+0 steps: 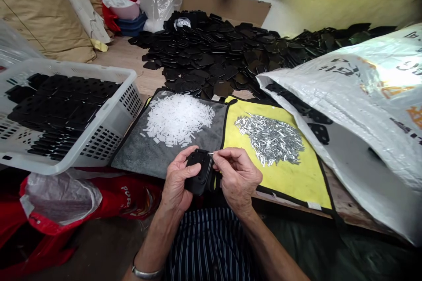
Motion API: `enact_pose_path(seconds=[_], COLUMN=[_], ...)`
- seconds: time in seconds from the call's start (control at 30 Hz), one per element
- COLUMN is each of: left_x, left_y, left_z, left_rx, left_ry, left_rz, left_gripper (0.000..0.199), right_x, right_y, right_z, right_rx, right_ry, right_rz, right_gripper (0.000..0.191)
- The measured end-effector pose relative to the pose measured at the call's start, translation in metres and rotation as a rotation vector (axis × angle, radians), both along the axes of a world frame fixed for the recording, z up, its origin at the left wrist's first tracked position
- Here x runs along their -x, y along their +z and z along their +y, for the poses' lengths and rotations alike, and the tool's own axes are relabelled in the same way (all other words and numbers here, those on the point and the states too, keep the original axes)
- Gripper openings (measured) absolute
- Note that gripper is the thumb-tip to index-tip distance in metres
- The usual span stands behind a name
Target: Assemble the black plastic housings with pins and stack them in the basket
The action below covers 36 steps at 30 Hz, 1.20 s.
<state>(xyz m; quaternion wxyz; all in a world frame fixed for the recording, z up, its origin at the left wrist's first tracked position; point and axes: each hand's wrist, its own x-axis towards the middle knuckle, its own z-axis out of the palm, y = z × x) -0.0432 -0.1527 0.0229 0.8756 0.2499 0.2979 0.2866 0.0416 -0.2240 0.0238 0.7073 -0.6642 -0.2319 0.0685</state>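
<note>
My left hand (pixel 180 176) is closed round a black plastic hinged plate (pixel 201 170), thumb across its face. At the plate's upper right corner, my right hand (pixel 238 174) pinches a thin metal pin (pixel 211 153), whose end meets the plate's edge. Whether the pin has entered the plate I cannot make out. Just beyond my left hand, small white plastic pieces (pixel 180 118) lie heaped on a grey cloth (pixel 132 158). A pile of silver metal pins (pixel 272 138) rests on a yellow cloth (pixel 240 175) beyond my right hand.
Loose black plates (pixel 224 57) are heaped along the back. A white plastic basket (pixel 108 145) of stacked black parts stands at left, above a red bag (pixel 108 197). On the right, a large white sack (pixel 369 79) gapes with black parts inside. A pink bucket (pixel 125 9) sits far left.
</note>
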Motion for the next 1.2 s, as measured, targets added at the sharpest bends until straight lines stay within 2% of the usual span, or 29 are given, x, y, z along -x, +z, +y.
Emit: enact_pose_path(seconds=[0.23,0.33,0.43,0.57,0.67,0.73,0.93,1.07,1.2], left_x=[0.006,0.011,0.021,0.038,0.049,0.053,0.062,0.073,0.087], left_y=[-0.002,-0.003,-0.005,-0.009,-0.014,-0.016,-0.022,-0.022,-0.014], left_z=[0.0,0.001,0.003,0.01,0.015,0.017,0.015,0.013,0.017], left_rx=[-0.065,-0.161,-0.282,-0.451,-0.549,-0.579,-0.485,-0.427,-0.322], left_ry=[0.031,0.054,0.073,0.033,0.008,0.023,0.004,0.027,-0.005], left_rz=[-0.037,-0.042,-0.005,0.063,0.116,0.139,0.148,0.179,0.196], left_gripper=[0.046,0.048,0.051,0.051,0.048,0.046,0.047,0.046,0.052], right_x=[0.003,0.006,0.011,0.013,0.01,0.007,0.007,0.012,0.008], right_y=[-0.001,0.005,0.009,0.01,0.013,0.014,0.014,0.014,0.025], right_z=[0.002,0.004,0.005,0.003,0.005,0.007,0.015,0.02,0.034], right_rx=[0.021,0.002,-0.004,0.066,0.096,0.103,0.189,0.289,0.486], right_ry=[0.003,0.041,0.118,0.221,0.399,0.468,0.62,0.7,0.98], right_rz=[-0.069,0.029,0.124,0.011,0.162,0.271,0.443,0.474,0.458], right_gripper=[0.004,0.005,0.005,0.007,0.012,0.016,0.023,0.026,0.018])
